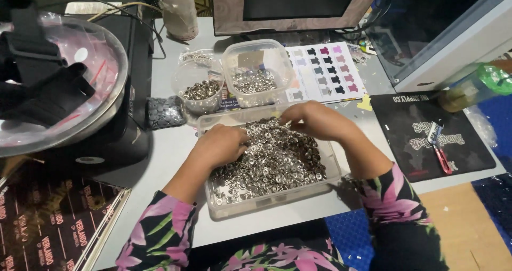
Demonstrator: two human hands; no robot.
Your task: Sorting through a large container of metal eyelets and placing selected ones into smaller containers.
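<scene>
Both hands work in a clear rectangular tub (224, 207) at the desk's (176, 143) front edge, full of small silver snap fasteners (277, 161): left hand (221, 145) curls down into the pile w/ fingers bent and buried, so can't tell what, if anything, they grip, while right hand (314, 119) sits at the tub's back rim, fingertips pinched near shut, apparently on one fastener, too small to be sure. Behind the tub, toward the desk's back edge, a round tub (200, 87) and a square tub (256, 73) hold smaller lots, prob. kept close for sorting, beside a colour chart (328, 71) of tiny shirts.
</scene>
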